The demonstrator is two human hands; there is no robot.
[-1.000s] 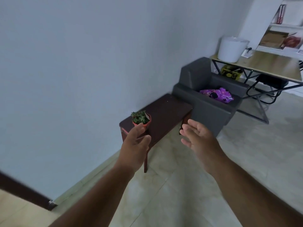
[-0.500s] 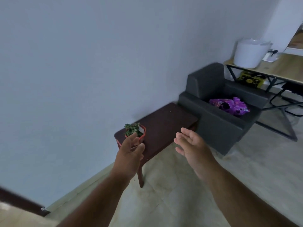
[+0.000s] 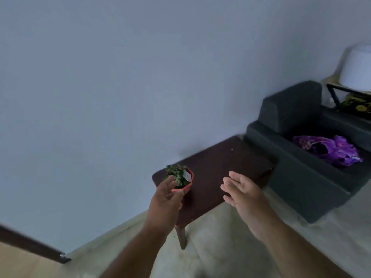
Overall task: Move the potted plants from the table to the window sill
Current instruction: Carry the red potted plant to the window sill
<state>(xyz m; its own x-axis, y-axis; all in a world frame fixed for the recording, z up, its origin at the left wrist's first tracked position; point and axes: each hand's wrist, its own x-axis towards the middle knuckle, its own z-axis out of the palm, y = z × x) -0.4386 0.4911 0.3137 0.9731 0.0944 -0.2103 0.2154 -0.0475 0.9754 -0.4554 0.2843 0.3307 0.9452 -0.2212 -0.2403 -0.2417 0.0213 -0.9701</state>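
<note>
On the dark table (image 3: 220, 169), the left hand (image 3: 165, 199) has its loosely spread fingers at the potted plant (image 3: 181, 180); whether it grips, I cannot tell. Right hand (image 3: 244, 194) hovers open beside the plant.

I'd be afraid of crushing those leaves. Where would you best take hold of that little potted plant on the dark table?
Probably by the red pot wall just below the rim, from the near side, where the left hand already reaches. The pot stands upright, and its leaves and white tag fill the top, so gripping from above would likely crush them.
</note>
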